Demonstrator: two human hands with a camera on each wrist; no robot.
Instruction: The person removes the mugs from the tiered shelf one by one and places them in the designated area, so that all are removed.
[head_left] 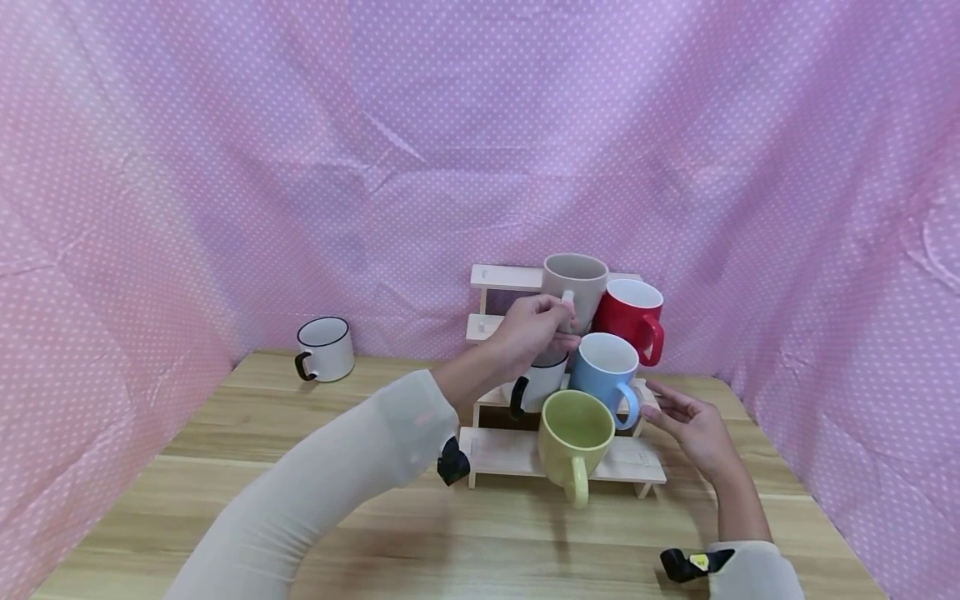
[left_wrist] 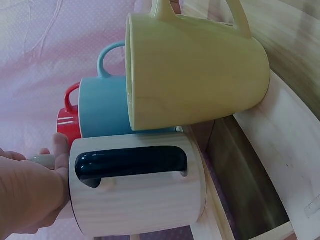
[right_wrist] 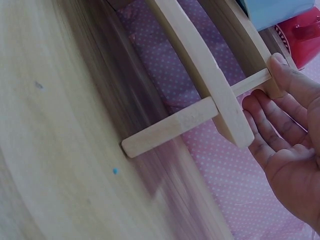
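Observation:
My left hand (head_left: 528, 329) pinches the handle of a grey mug (head_left: 592, 296) at the upper levels of a stepped wooden rack (head_left: 498, 450). Whether the mug's base touches a shelf is hidden. Just below that hand stands a white mug (left_wrist: 140, 200) with a black handle. Beside it on the rack are a light blue mug (head_left: 597, 377) and a red mug (head_left: 621, 312), with a yellow-green mug (head_left: 558, 446) on the lowest shelf. At the rack's right side, my right hand (right_wrist: 295, 145) grips a shelf end, thumb on top and fingers underneath.
Another white mug (head_left: 333, 357) with a dark rim and black handle stands apart at the back left of the wooden table (head_left: 390, 542). Pink dotted cloth (head_left: 420, 192) hangs behind the table and along both sides.

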